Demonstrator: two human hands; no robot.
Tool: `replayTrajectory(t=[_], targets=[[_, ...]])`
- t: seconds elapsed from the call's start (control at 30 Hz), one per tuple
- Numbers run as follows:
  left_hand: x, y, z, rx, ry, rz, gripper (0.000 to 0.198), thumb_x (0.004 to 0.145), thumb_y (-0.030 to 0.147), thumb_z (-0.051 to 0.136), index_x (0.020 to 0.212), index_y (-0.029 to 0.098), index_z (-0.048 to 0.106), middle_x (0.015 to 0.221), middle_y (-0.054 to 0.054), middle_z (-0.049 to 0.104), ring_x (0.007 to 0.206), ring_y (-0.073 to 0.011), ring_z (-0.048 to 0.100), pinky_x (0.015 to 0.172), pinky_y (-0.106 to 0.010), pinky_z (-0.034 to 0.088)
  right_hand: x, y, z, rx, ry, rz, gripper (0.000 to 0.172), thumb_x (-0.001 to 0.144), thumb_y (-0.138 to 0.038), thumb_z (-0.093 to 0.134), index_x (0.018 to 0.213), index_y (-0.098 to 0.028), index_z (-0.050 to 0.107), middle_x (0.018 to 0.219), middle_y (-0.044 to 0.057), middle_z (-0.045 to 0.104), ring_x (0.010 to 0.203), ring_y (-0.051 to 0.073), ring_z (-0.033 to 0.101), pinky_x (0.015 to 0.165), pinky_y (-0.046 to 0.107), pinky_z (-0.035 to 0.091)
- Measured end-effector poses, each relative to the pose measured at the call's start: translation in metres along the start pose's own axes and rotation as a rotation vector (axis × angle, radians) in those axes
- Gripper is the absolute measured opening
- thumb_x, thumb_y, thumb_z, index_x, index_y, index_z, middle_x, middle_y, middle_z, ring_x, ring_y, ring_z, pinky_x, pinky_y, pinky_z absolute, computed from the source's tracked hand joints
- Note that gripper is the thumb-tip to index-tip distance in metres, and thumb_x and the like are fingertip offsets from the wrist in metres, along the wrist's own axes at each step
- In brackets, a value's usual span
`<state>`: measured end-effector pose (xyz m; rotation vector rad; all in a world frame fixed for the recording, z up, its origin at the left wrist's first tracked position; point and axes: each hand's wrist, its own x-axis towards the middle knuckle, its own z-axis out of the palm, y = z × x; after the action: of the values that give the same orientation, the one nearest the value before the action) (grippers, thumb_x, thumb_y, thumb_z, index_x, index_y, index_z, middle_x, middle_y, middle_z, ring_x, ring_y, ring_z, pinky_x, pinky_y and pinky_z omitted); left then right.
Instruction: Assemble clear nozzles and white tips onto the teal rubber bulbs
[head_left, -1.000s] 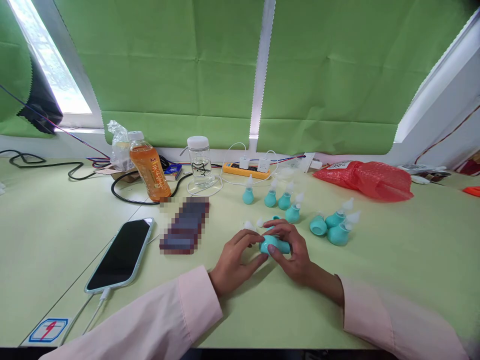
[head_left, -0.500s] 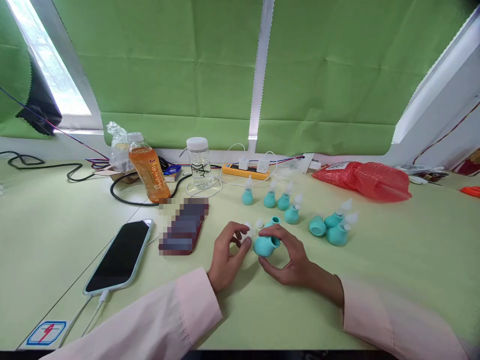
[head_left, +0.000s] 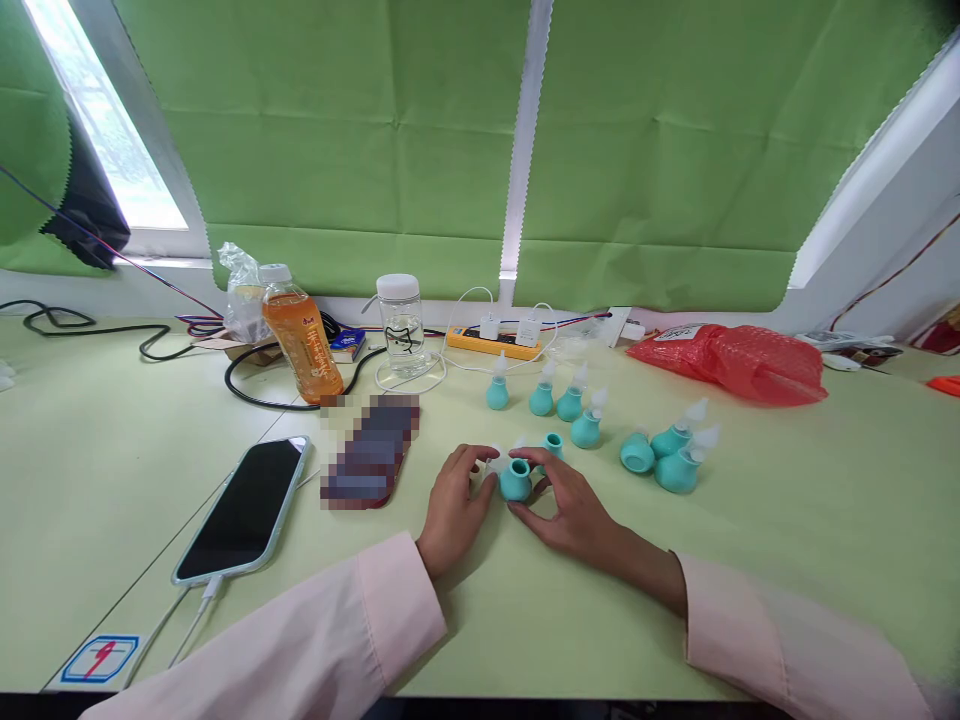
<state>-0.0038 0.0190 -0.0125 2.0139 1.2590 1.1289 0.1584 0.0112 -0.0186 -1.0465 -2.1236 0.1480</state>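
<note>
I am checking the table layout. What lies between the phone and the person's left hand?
In the head view, a dark, blurred-out flat object lies on the table between the phone and the left hand, which touches a teal bulb.

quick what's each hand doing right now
Left hand: fingers curled by the small white tips; whether it grips one cannot be told.
Right hand: fingertips closed on the upright teal bulb.
</note>
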Motion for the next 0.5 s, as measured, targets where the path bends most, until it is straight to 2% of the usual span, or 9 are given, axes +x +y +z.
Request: replayTrajectory(t=[0.13, 0.27, 0.4, 0.5], targets=[[0.0008, 0.0005, -0.0001, 0.021, 0.05, -0.014, 0.021, 0.075, 0.012, 0.041, 0.093, 0.02, 0.048, 0.094, -0.003, 0.052, 0.089, -0.0162, 0.047, 0.072, -0.029, 0.04, -0.0002, 0.0025, 0.0019, 0.04, 0.005, 0.006, 0.05, 0.071, -0.019, 0.052, 0.116, -0.022, 0.033, 0.111, 0.008, 0.048, 0.094, 0.019, 0.051, 0.068, 0.032, 0.049], [0.0014, 0.0013, -0.0004, 0.039, 0.067, -0.022, 0.022, 0.075, 0.011, 0.04, 0.092, 0.021, 0.048, 0.094, -0.003, 0.051, 0.091, -0.0171, 0.046, 0.076, -0.031, 0.039, 0.0005, 0.0023, 0.0024, 0.076, 0.039, -0.02, 0.044, 0.071, -0.017, 0.051, 0.112, -0.023, 0.037, 0.107, 0.008, 0.05, 0.096, 0.019, 0.05, 0.065, 0.03, 0.05], [0.0015, 0.0015, 0.0004, 0.065, 0.051, -0.021, 0.024, 0.073, 0.011, 0.041, 0.093, 0.021, 0.049, 0.096, -0.005, 0.048, 0.093, -0.019, 0.045, 0.078, -0.034, 0.039, 0.0012, -0.0007, 0.0011, 0.084, 0.198, -0.04, 0.036, 0.07, -0.02, 0.054, 0.104, -0.023, 0.042, 0.103, 0.008, 0.052, 0.097, 0.02, 0.05, 0.061, 0.029, 0.051], [0.0007, 0.0023, 0.0014, 0.056, 0.046, -0.003, 0.029, 0.07, 0.008, 0.042, 0.095, 0.021, 0.048, 0.098, -0.005, 0.045, 0.095, -0.0196, 0.043, 0.08, -0.035, 0.038, 0.0006, -0.0032, -0.0008, 0.092, 0.29, -0.052, 0.037, 0.067, -0.02, 0.057, 0.102, -0.022, 0.043, 0.103, 0.009, 0.051, 0.095, 0.021, 0.05, 0.062, 0.031, 0.051]])
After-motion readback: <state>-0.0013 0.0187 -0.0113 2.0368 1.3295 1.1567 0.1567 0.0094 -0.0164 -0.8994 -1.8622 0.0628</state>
